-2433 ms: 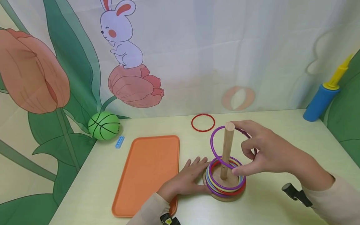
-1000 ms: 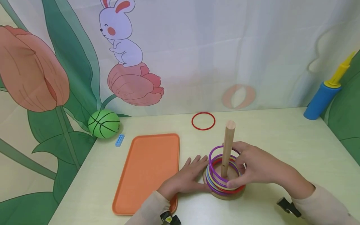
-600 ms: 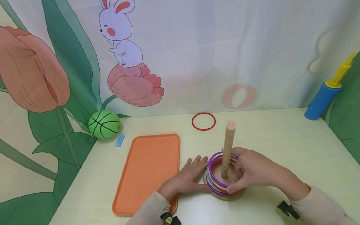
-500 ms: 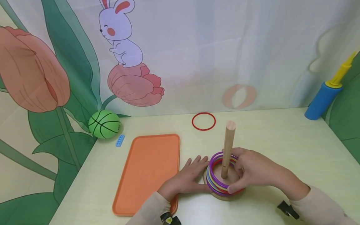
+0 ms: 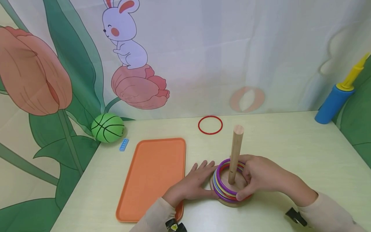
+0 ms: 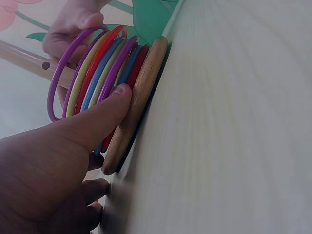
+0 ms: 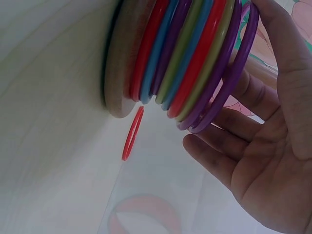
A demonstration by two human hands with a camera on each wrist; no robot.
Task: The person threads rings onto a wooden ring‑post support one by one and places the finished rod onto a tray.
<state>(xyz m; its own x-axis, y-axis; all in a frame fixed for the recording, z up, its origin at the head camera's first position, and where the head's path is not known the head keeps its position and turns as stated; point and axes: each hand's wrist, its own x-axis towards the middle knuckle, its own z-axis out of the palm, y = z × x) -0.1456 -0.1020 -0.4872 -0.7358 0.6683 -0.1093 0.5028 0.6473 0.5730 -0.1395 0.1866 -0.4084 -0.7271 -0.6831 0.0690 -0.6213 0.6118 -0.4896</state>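
In the head view a round wooden base with an upright peg stands right of centre. Around the peg lies a stack of red, blue, yellow and purple rings. My right hand pinches the topmost purple ring at its right side, thumb in front and fingers behind. That ring leans slightly on the stack, its far side raised a little in the left wrist view. On the left, my left hand rests with fingers spread, its thumb touching the lower rings at the base.
A loose red ring lies behind the peg. Left of my left hand is an orange tray. Further back sit a green ball and a small blue brick. A blue and yellow pump stands at the back right.
My right hand has lowered the purple ring down the peg onto the stack. The left hand has stayed in place beside the base.
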